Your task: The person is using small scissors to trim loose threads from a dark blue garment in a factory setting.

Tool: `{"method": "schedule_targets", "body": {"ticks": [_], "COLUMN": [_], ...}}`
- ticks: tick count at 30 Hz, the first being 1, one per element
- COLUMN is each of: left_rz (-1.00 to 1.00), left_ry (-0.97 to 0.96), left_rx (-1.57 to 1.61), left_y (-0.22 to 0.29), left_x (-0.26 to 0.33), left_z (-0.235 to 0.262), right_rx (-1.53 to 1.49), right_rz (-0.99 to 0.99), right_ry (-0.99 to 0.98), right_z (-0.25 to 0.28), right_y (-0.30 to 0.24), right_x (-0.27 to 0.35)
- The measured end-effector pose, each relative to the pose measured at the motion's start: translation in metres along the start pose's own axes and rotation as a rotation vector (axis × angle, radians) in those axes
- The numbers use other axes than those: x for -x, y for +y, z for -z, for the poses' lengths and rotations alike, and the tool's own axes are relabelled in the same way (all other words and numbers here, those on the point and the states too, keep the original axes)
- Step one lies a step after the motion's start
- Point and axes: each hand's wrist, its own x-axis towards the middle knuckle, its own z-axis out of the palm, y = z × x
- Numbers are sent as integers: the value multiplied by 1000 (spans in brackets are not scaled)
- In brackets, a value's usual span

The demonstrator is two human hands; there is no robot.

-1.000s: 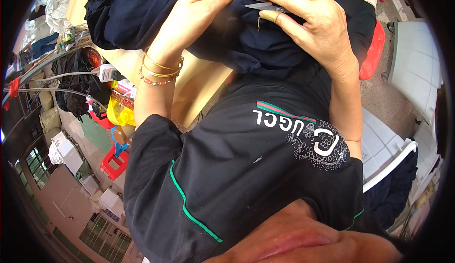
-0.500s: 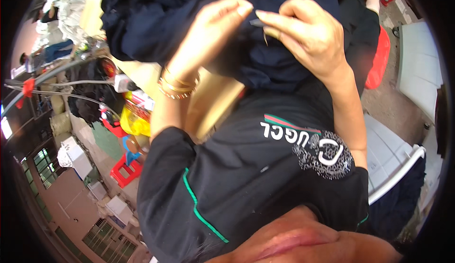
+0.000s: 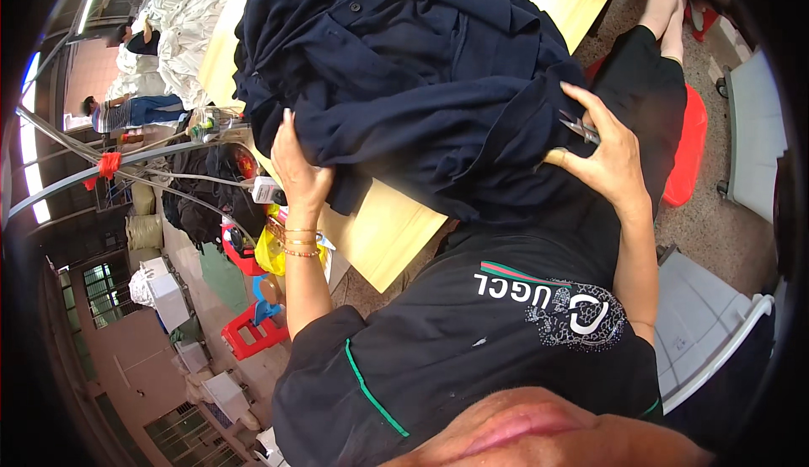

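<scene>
A dark navy buttoned shirt [image 3: 396, 122] lies bunched over the table's corner, its near folds hanging toward my lap. Against its left side rests my left hand [image 3: 301, 170], open, fingers stretched upward along the cloth; bracelets circle that wrist. My right hand [image 3: 613, 160] is at the shirt's right edge. It holds small metal thread snips [image 3: 580, 128] in the palm, their points toward the cloth, while thumb and index finger spread apart by the fabric.
The pale wooden table [image 3: 383, 244] shows around the cloth. A red stool [image 3: 689, 147] and grey wheeled bins [image 3: 746, 134] stand at right. At left are a cable with a red tie [image 3: 109, 164], a yellow bag [image 3: 270, 252], another red stool [image 3: 253, 330], and people by white cloth [image 3: 181, 33].
My hands were close together above the cloth; now they are apart, the left lower at the shirt's left side, the right lower at its right edge. More of the shirt and table shows.
</scene>
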Motion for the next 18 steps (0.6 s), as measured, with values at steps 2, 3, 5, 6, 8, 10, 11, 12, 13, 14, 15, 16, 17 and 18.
{"method": "schedule_targets", "body": {"ticks": [2, 3, 5, 6, 8, 10, 11, 12, 13, 14, 15, 16, 17, 18], "left_rz": [103, 95, 0, 13, 15, 47, -32, -119, -119, -215, -280, -315, -433, -473], "left_ry": [-30, -81, -3, 32, 222, 447, 495, 610, 635, 727, 782, 814, 860, 899], "left_rx": [-10, -118, -78, -117, -109, 43, 27, -44, -54, -115, -207, -217, -326, -302], "left_y": [-8, -19, -40, -36, -39, -46, -50, -60, -64, -65, -85, -89, -101, -81], "left_x": [-10, -15, -33, -45, -66, -86, -100, -113, -128, -147, -165, -190, -215, -252], "left_z": [-3, -2, -2, 9, 32, 59, 78, 94, 110, 121, 136, 148, 173, 180], "right_rx": [-43, -84, -72, -93, -151, -219, -244, -270, -286, -240, -172, 106, 24, 31], "right_rz": [69, 137, 192, 199, 198, 269, 297, 332, 347, 413, 531, 633, 530, 501], "right_ry": [-17, -38, -93, -106, -145, -149, -169, -196, -183, -148, -75, 27, 186, 198], "right_z": [-2, -2, 6, 12, 34, 52, 64, 76, 84, 90, 99, 108, 110, 127], "right_y": [16, 23, 24, 24, 15, 6, -2, -12, -23, -32, -43, -42, -49, -59], "right_x": [4, 5, 7, 9, 10, 5, -1, -7, -16, -31, -52, -77, -106, -132]}}
